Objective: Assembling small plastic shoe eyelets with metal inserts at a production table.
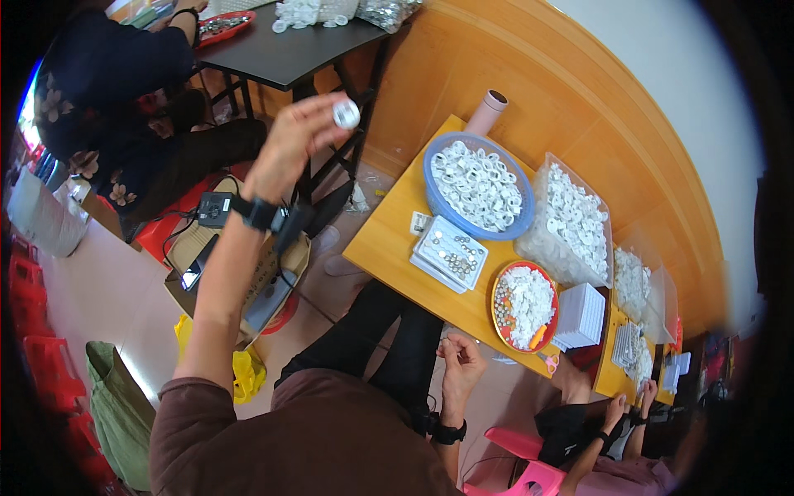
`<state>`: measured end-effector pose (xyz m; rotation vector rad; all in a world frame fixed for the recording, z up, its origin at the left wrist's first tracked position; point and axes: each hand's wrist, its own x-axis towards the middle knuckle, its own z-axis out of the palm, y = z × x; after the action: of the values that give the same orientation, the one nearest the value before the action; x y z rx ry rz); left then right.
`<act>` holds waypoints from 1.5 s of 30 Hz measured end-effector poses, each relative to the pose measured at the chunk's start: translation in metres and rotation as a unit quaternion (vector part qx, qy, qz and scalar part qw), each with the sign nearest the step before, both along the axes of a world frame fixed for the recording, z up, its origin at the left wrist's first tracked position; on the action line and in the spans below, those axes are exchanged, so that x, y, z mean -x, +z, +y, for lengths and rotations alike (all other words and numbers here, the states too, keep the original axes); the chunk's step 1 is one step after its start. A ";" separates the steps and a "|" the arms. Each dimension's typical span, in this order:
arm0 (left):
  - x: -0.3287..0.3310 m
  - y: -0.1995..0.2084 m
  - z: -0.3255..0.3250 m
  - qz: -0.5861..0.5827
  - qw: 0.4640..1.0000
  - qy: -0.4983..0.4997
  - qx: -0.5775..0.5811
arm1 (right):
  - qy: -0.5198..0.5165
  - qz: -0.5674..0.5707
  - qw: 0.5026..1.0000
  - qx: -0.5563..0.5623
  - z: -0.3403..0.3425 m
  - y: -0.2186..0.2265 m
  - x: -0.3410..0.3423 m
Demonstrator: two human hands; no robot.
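My left hand (291, 136) is raised in front of me, over the gap beside the wooden table. Its fingers pinch a small round white plastic piece (346, 114). Low by the near edge of the table is my right hand (463, 364), fingers curled and thumb against them; what they hold, if anything, is too small to make out. On the table, a blue basket (428, 169) is heaped with white ring-like parts. Nearer me lies a white tray (423, 258) with small round metallic pieces. A red round plate (495, 318) holds white bits, small metallic pieces and something orange.
A clear bin (566, 263) of white parts and stacked white trays (581, 314) stand to the right. A pink tumbler (486, 112) is at the far edge. One person sits by a black table (281, 58); another works at lower right. A cardboard box (186, 291) is left of my legs.
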<state>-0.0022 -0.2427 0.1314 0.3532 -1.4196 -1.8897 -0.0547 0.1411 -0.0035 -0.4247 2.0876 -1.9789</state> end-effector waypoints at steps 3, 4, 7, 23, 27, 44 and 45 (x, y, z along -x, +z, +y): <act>-0.006 0.027 -0.060 0.060 0.995 0.069 0.041 | 0.011 0.009 1.000 -0.010 -0.004 0.000 -0.001; -0.010 0.033 -0.078 0.058 0.993 0.090 0.055 | 0.015 0.009 1.000 -0.008 -0.007 0.000 -0.001; -0.003 0.041 -0.128 0.051 0.989 0.133 0.043 | 0.008 0.006 1.000 -0.002 -0.008 0.001 -0.005; 0.026 0.018 -0.238 -0.075 0.981 0.176 0.029 | -0.025 -0.011 0.999 -0.026 0.004 -0.005 -0.005; 0.058 0.028 -0.127 -0.118 0.971 0.082 0.193 | -0.002 -0.011 0.999 -0.045 -0.002 -0.004 -0.002; 0.233 -0.085 0.030 -0.302 0.725 -0.065 0.615 | -0.052 -0.014 0.995 -0.087 0.035 -0.029 0.004; 0.234 -0.086 0.032 -0.300 0.724 -0.069 0.617 | -0.054 -0.006 0.995 -0.083 0.036 -0.031 0.006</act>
<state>-0.2364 -0.2106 0.0455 0.1624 -2.8226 -0.5110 -0.0608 0.1773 -0.0341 -0.2738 2.2886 -1.8396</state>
